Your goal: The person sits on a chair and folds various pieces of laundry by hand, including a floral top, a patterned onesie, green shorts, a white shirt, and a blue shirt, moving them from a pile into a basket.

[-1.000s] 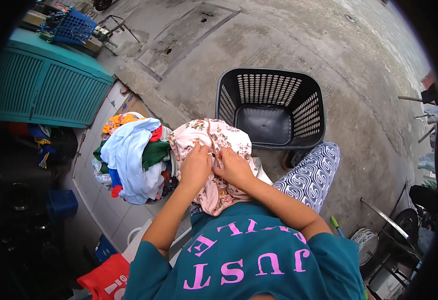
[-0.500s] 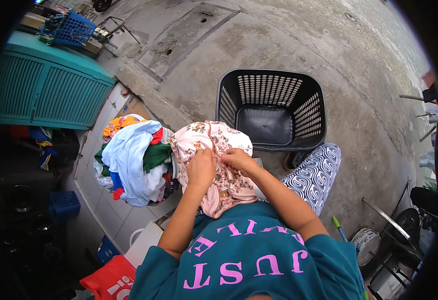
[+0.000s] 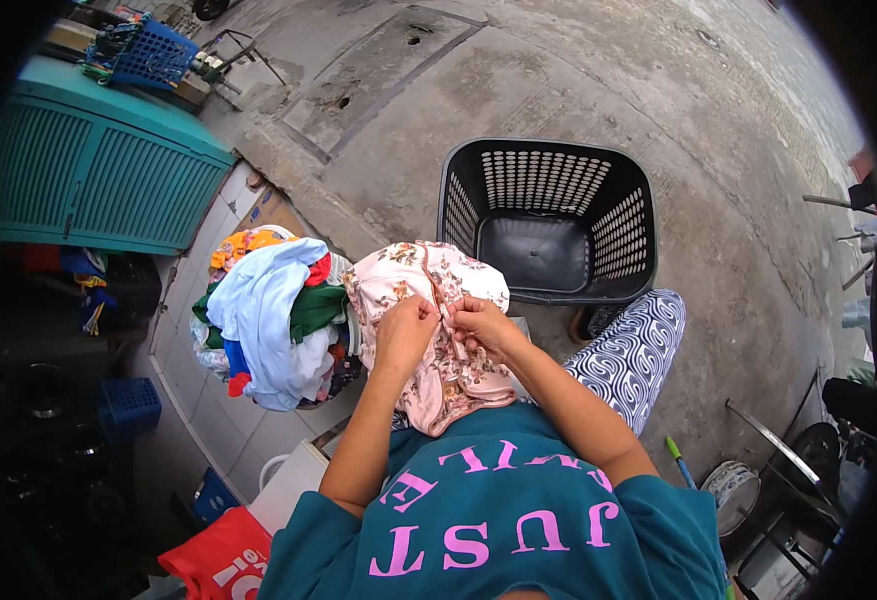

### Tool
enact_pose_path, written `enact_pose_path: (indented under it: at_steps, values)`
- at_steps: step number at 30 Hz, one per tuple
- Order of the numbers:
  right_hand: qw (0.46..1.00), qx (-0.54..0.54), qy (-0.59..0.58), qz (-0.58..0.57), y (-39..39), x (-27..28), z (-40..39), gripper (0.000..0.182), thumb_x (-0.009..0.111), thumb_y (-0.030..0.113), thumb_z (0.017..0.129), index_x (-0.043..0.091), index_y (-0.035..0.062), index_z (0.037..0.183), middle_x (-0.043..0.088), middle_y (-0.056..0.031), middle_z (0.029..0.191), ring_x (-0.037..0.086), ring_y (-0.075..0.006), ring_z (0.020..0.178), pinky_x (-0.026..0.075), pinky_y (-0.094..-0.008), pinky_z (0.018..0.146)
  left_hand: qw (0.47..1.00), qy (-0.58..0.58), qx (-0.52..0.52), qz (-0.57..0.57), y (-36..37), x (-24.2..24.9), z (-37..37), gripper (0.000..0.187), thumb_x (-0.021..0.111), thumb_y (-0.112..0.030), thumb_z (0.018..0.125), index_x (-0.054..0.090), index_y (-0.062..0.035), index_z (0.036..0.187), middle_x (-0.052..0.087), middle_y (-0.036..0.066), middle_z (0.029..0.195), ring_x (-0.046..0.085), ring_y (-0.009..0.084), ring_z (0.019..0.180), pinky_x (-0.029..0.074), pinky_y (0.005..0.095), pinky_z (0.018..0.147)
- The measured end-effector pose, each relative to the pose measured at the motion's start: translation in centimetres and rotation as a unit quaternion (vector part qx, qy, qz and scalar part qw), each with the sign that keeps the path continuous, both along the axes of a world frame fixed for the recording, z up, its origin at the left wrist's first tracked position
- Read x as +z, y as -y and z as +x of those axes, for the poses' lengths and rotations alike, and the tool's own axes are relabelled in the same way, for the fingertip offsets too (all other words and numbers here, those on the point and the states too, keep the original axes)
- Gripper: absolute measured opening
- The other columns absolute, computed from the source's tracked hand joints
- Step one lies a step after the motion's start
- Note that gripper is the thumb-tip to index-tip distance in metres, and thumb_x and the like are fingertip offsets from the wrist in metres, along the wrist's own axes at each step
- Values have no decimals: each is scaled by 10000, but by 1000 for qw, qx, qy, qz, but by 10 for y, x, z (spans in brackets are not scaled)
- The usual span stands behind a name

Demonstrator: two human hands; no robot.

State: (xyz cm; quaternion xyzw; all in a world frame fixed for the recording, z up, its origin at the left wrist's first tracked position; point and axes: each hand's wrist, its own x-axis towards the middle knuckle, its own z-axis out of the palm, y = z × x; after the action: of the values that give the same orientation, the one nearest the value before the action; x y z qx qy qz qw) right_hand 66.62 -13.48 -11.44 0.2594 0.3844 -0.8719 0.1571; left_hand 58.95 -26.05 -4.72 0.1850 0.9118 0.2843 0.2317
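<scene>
A pink floral garment (image 3: 388,276) is spread over my lap, its front opening running down the middle. My left hand (image 3: 407,328) pinches the cloth at the left edge of the opening. Close beside it, my right hand (image 3: 480,326) has its fingers closed on the opposite edge. The fastening between the fingers is too small to make out. To the left is a heaped pile of clothes (image 3: 263,310), with a light blue piece on top and green, red, white and orange ones around it.
A black laundry basket (image 3: 538,295) stands beyond my right knee, with no clothes visible inside. Teal louvred cabinets (image 3: 108,170) are at the upper left, with a blue basket (image 3: 156,55) above. A red bag (image 3: 220,560) lies lower left; metal items stand at the right.
My right hand has turned slightly and its fingers have shifted along the garment's edge. The opening shows a little wider between my hands. The whole view has shifted slightly.
</scene>
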Motion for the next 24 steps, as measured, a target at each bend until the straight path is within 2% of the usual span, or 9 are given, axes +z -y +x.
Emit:
enact_pose_path:
  at_steps: [3,5,6,11,13,15,24]
  values:
    - [999,-29,5,14,1,16,1,96,568,94,799,539,37,871,560,-18,685,538,-48,556,378,-153,372,1000,-4,-6,11,0,-2,-3,162,583,-146,730,606,1,793,619,149,738,601,275,692,461,345,640]
    - [1000,-28,-12,-2,1,5,2,107,574,99,801,539,35,879,564,-15,695,546,-51,568,392,-155,384,997,69,11,17,1,-2,-7,159,575,-144,741,606,2,793,618,147,734,601,262,675,461,337,636]
    - [999,-27,-28,-18,0,1,2,118,579,105,802,539,33,886,568,-12,705,554,-54,580,406,-157,396,997,68,12,17,2,-7,-8,159,575,-144,741,606,2,793,618,147,734,601,262,675,461,337,636]
    - [998,-37,-37,26,5,8,-1,113,588,96,800,537,26,872,571,-21,708,558,-65,569,424,-166,404,991,44,36,121,3,-17,-4,163,569,-144,756,573,16,789,611,127,693,598,207,633,459,306,606]
    - [998,-42,-38,37,7,9,-2,103,592,85,793,540,24,858,573,-27,702,559,-71,557,423,-171,395,993,45,32,103,1,-8,-2,159,571,-138,754,566,16,788,609,122,687,597,201,629,458,301,598]
    - [993,-37,-42,106,11,10,-3,104,597,78,790,540,18,854,568,-25,698,556,-69,557,431,-179,395,995,45,29,86,0,-3,-1,154,572,-132,751,559,17,786,607,117,681,595,195,625,458,296,589]
    - [993,-38,-55,92,10,14,-2,116,600,84,793,537,1,844,559,-32,685,546,-68,549,436,-183,393,989,80,43,119,9,-16,-4,156,598,-126,731,553,17,774,601,101,670,579,159,606,448,282,570]
